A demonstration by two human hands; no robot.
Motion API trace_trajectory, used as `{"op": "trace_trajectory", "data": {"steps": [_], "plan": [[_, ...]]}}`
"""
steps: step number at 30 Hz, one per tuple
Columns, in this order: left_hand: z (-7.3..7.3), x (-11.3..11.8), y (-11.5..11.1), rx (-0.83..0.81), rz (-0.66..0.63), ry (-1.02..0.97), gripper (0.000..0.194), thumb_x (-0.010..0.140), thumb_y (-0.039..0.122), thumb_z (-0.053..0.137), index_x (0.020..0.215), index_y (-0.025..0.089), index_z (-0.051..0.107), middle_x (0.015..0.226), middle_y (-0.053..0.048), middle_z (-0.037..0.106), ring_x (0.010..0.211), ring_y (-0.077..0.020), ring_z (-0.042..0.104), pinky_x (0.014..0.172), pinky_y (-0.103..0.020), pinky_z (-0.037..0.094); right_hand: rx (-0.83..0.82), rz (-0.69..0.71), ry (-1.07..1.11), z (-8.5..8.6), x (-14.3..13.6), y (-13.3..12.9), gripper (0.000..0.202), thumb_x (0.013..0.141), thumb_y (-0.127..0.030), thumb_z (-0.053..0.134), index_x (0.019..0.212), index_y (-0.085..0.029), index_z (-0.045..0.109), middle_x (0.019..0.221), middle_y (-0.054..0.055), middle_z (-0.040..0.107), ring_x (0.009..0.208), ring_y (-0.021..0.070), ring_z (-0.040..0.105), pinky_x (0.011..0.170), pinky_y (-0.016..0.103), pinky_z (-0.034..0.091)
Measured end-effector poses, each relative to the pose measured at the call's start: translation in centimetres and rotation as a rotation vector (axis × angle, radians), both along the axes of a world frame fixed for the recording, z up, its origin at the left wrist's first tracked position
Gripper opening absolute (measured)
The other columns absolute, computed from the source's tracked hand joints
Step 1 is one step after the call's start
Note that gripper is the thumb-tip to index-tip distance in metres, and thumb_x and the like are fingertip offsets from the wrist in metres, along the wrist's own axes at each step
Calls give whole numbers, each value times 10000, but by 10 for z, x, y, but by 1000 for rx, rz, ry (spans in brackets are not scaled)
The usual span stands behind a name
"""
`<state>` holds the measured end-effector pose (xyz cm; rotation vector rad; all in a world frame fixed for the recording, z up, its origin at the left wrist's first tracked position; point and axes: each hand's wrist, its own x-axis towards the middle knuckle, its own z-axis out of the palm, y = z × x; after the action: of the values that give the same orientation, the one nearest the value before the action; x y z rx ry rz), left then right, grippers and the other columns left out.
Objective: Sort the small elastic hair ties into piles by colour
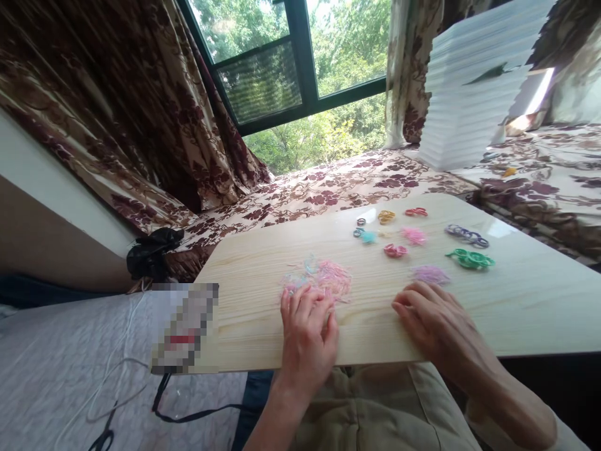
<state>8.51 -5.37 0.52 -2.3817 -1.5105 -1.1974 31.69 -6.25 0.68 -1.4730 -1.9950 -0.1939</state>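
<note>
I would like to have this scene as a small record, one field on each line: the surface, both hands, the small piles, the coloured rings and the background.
Surface: pale wood-grain table
Left hand: fingertips at near edge of mixed pile, pink and pale blue; grip hidden
Right hand: fingers curled, just on the near side of lavender pile; contact unclear
Other piles: turquoise pile, pink pile
Rings include: yellow rings, red rings, purple rings, green rings
Background: window, patterned curtain
</note>
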Motion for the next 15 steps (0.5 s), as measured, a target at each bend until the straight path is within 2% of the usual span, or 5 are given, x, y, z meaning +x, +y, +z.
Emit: {"op": "trace_trajectory", "data": {"steps": [4,7,11,15], "plan": [[0,-1,-1,-13,-7,8,219,895,143,535,1027,234,685,1074,-51,701,1202,-272,561,1147,-590,295,75,-190,-6,1,40,-6,342,983,-433,384,822,-227,605,872,64,660,843,251,577,759,385,418],[-1,-1,-1,-12,-10,14,218,900,140,525,1020,230,684,1077,-54,699,1200,-271,558,1148,-595,289,47,-285,-33,4,59,2,333,959,-436,404,821,-220,617,883,85,670,850,277,581,759,405,438],[0,-1,-1,2,-11,23,216,897,132,521,1005,229,681,1067,-55,701,1189,-272,563,1141,-598,299,9,-316,-23,4,64,14,307,927,-410,434,798,-223,641,868,91,673,854,288,592,765,424,454],[-1,-1,-1,10,-14,19,212,890,125,528,999,227,678,1063,-52,702,1187,-274,567,1138,-599,305,29,-306,12,3,63,11,315,929,-417,438,835,-219,665,899,97,682,865,287,602,780,431,469]]}}
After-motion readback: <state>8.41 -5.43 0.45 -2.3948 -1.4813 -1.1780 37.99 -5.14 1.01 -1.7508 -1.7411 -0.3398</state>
